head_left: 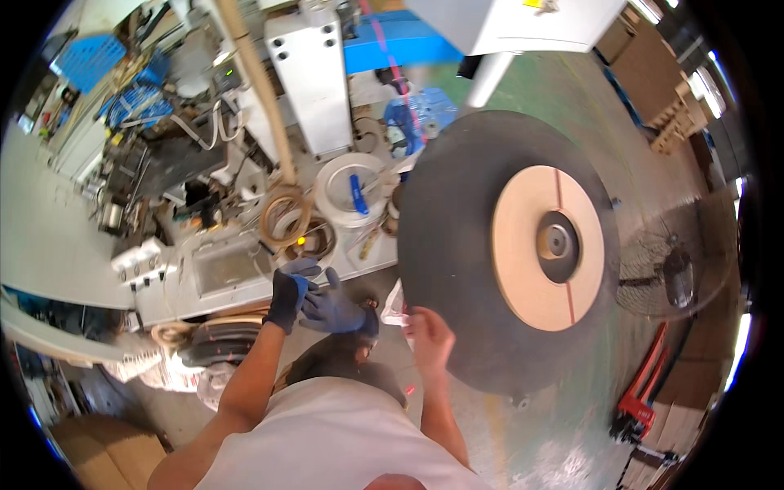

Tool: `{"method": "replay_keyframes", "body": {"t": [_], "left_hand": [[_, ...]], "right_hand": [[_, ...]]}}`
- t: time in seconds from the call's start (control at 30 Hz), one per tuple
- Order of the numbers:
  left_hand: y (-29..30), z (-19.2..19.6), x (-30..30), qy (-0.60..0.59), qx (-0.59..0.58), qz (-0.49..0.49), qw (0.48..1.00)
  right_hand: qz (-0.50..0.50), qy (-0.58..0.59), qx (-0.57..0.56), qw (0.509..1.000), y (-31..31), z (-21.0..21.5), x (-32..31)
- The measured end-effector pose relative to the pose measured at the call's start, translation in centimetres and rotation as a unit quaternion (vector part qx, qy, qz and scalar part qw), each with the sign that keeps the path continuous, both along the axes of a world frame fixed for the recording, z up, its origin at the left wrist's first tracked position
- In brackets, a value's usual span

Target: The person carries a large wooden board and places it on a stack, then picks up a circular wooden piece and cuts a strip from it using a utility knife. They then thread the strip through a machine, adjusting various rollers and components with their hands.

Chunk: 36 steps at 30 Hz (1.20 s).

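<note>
Green workshop floor (653, 163) behind; gloved left hand (287, 294) grips a dark blue glove (335, 312); bare right hand (429, 335) curls on the big black disc's (457, 245) rim.

**Glove half on, big reel at the fingertips**

A dark blue work glove (287, 296) covers the left hand (290, 298); a second blue glove (333, 310) hangs loose just right of it, pinched at the cuff. Just beyond the bare right hand (428, 339) stands a large dark disc reel (457, 245), tilted on edge, with a tan round centre and metal hub
</note>
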<state>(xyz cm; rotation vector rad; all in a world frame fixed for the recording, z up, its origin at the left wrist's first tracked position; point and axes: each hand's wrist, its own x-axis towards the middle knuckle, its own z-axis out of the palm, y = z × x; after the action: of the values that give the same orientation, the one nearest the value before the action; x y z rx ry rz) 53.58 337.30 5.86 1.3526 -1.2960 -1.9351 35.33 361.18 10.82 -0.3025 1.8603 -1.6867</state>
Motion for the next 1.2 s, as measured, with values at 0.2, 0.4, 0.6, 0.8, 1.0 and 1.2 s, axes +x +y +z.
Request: {"method": "replay_keyframes", "body": {"t": [0.2,0.4,0.6,0.8,1.0,1.2], "left_hand": [[-4.7,-8.1,6.3,0.021,0.041,0.103,0.994],[-16.9,-14.5,4.3,-0.117,-0.183,0.003,0.976],[-21.3,-13.8,3.4,-0.127,-0.252,0.145,0.948],[-14.3,-13.3,1.9,-0.19,-0.239,0.105,0.946],[-7.9,-12.4,0.9,-0.21,-0.307,-0.002,0.928],[-10.3,-9.0,-4.0,-0.109,-0.282,-0.072,0.951]], "right_hand": [[0.2,0.201,0.136,0.949,-11.1,-5.9,1.3],[0.166,0.316,0.175,0.918,-28.0,-17.6,-5.4],[0.237,0.433,0.329,0.805,-36.4,-23.7,-8.2],[0.213,0.477,0.404,0.751,-37.1,-31.7,-11.7],[0.14,0.153,0.355,0.912,-39.7,-23.7,-7.2],[0.067,-0.035,0.108,0.991,-31.0,-3.2,-4.3]]}}
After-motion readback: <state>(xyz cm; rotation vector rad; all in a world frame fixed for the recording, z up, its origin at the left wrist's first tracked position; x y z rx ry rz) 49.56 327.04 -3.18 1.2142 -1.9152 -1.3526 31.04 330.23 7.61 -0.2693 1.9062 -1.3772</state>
